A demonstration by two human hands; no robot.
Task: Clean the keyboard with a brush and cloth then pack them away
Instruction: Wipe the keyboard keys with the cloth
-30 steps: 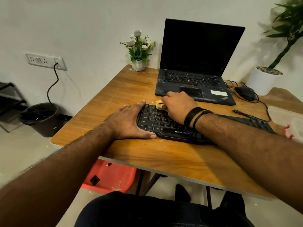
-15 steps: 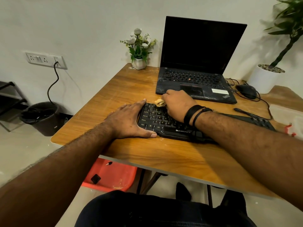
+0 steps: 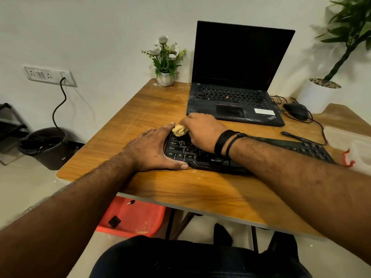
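A black keyboard [image 3: 307, 149] lies across the wooden desk [image 3: 152, 109], partly hidden under my right forearm. My right hand [image 3: 202, 131] grips a bunched yellow cloth [image 3: 179, 131] and presses it on the keyboard's far left corner. My left hand [image 3: 152, 150] lies flat against the keyboard's left end, fingers straight, thumb along the front edge. No brush is visible.
An open black laptop [image 3: 234, 77] stands behind the keyboard, with a mouse [image 3: 296, 110] and cables to its right. A small flower pot [image 3: 165, 77] sits at the back left. A clear plastic box with a red clip [image 3: 349, 157] is at the right edge.
My right hand has slid the cloth a little left, toward the keyboard's top left corner. My left hand has stayed in place.
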